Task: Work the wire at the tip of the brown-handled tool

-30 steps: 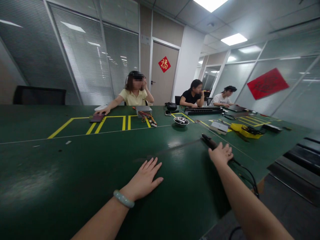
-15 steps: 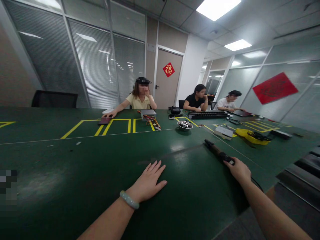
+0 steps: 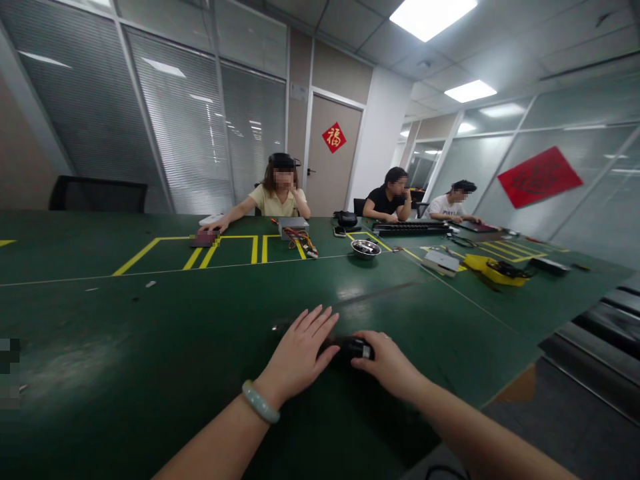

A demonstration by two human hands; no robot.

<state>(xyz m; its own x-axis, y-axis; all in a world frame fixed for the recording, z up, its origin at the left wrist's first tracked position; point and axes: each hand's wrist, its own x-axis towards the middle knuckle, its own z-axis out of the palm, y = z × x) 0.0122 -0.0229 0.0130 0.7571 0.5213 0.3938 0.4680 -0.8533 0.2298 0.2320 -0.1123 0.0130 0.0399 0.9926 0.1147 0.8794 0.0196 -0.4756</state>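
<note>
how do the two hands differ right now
The left hand lies flat, palm down, fingers spread on the green table; the right hand is curled around a black tool. The left wrist wears a pale green bracelet; the right wrist is bare. Both are close together near the table's near edge.

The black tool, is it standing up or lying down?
Lying down. The black tool lies flat on the green table, under the right hand and beside the left hand.
</note>
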